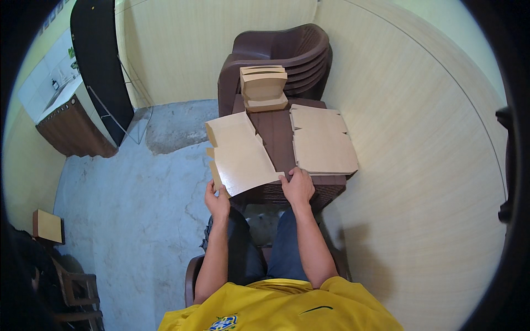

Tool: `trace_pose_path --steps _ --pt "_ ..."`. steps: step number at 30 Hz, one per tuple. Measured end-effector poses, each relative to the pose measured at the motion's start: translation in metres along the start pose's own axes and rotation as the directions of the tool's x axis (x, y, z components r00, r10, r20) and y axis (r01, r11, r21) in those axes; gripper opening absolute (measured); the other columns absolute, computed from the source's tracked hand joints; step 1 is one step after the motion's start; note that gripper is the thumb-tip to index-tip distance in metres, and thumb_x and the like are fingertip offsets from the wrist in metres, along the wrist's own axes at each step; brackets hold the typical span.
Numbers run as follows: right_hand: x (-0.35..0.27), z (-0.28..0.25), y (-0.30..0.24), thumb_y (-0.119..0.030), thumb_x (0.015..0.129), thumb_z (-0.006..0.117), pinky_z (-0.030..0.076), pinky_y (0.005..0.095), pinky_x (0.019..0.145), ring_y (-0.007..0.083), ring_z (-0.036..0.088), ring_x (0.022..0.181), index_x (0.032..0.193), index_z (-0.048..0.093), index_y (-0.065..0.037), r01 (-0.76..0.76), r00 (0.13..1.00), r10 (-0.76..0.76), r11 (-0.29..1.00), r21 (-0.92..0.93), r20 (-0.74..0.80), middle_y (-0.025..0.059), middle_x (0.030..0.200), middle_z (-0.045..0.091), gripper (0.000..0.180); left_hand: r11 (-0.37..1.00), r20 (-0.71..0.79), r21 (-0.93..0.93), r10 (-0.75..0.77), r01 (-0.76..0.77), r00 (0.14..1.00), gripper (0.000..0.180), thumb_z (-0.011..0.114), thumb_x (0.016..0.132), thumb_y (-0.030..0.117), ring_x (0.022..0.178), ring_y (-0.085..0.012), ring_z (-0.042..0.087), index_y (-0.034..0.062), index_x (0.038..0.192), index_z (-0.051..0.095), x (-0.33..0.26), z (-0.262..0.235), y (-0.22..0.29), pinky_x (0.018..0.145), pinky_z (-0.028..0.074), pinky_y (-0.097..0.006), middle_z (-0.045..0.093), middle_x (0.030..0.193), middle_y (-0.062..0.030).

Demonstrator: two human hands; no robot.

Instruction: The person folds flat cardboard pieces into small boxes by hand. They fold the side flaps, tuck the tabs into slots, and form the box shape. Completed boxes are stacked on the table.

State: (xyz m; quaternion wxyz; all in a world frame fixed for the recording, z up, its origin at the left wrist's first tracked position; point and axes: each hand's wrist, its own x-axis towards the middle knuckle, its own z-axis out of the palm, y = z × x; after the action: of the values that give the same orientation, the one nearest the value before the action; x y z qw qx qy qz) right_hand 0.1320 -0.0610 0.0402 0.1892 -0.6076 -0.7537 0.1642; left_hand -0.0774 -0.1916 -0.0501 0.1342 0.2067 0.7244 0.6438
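Head view looks down at a brown table [279, 132] and two bare hands. One big shiny tan card sheet [243, 154] is over the left side of the table and sticks out past its left edge. The left hand [218, 203] pinches the sheet's near left corner, just off the table's near left corner, with thumb and fingers almost together. The right hand [298, 186], at the table's near edge, pinches a small tab on the sheet's near right corner; its fingers are curled. A flat card pile [324, 140] lies on the table's right side. Folded boxes [265, 88] stand at the table's far end. Stacked brown chairs [313, 48] are behind the table.
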Motion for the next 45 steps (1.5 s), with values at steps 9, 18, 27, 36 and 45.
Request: trace_pose_path --steps 9,18,27,36,45 --pt "0.017 0.02 0.006 -0.021 0.097 0.081 0.058 0.0542 0.101 0.0421 0.068 0.122 0.113 0.077 -0.007 0.009 0.999 -0.007 0.999 -0.042 0.053 0.0195 0.124 0.071 0.022 0.493 0.472 0.448 0.578 -0.746 0.666 0.063 0.083 0.084 0.007 0.147 -0.0423 0.05 0.0056 0.144 0.062 -0.008 0.017 0.081 0.123 0.041 -0.057 0.059 0.149 -0.0198" --pt "0.019 -0.008 -0.008 -0.024 0.09 0.083 0.057 0.0551 0.106 0.0466 0.064 0.133 0.13 0.069 -0.001 -0.015 0.974 0.029 0.998 -0.062 0.227 0.0257 0.139 0.065 0.048 0.593 0.631 0.276 0.482 -0.757 0.608 0.055 0.092 0.08 0.02 0.138 -0.0347 0.059 0.0071 0.13 0.072 -0.029 0.076 0.063 0.12 0.045 -0.05 0.065 0.144 -0.0128" --pt "0.013 0.019 0.009 -0.008 0.083 0.084 0.061 0.0455 0.083 0.0312 0.075 0.089 0.116 0.072 -0.002 0.118 0.993 -0.107 0.944 0.309 -0.053 0.0143 0.093 0.074 0.036 0.637 0.575 0.243 0.513 -0.732 0.637 0.047 0.09 0.081 0.015 0.136 -0.031 0.06 0.0141 0.126 0.078 -0.034 0.076 0.057 0.116 0.045 -0.049 0.067 0.14 -0.0088" --pt "-0.009 0.043 0.021 0.002 0.087 0.08 0.062 0.0378 0.078 0.0255 0.076 0.083 0.123 0.069 -0.003 0.344 0.925 -0.22 0.83 0.439 -0.31 0.0121 0.096 0.078 0.037 0.649 0.643 0.328 0.378 -0.686 0.665 0.058 0.09 0.079 0.018 0.141 -0.0277 0.056 0.025 0.136 0.08 -0.031 0.076 0.07 0.117 0.042 -0.049 0.063 0.144 -0.0068" --pt "-0.026 0.049 0.025 0.004 0.086 0.069 0.063 0.0412 0.09 0.0322 0.08 0.1 0.131 0.063 -0.002 0.538 0.823 -0.381 0.759 0.366 -0.42 0.0148 0.112 0.082 0.045 0.808 0.629 0.121 0.387 -0.577 0.674 0.035 0.081 0.086 0.019 0.134 -0.0321 0.061 0.0174 0.121 0.083 -0.008 0.076 0.055 0.115 0.044 -0.05 0.069 0.133 -0.0087"
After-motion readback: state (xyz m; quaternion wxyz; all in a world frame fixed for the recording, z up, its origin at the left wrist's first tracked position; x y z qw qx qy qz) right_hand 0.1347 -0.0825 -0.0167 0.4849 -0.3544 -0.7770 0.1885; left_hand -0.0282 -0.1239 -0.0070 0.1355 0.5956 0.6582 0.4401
